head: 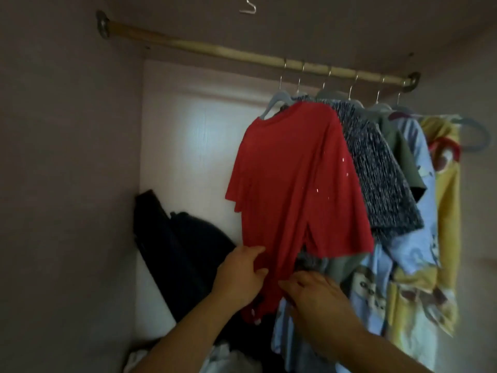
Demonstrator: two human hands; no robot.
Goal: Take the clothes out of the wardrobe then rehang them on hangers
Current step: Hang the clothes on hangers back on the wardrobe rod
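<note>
A red T-shirt (293, 184) hangs on a pale hanger (277, 103) from the wooden rail (188, 47), the leftmost of several hung garments. Behind it hang a dark speckled top (382, 168), a green shirt (403, 152), a light blue printed garment (419, 200) and a yellow printed one (446, 211). My left hand (239, 275) pinches the red T-shirt's lower left edge between thumb and fingers. My right hand (314, 294) lies on the hem's right side, fingers curled into the cloth.
Dark clothes (185, 254) are heaped against the wardrobe's back left corner. An empty blue hanger (476, 135) sticks out at the far right. A white hanger (248, 6) hangs above the rail. Pale cloth (231, 356) lies at the bottom. The rail's left half is bare.
</note>
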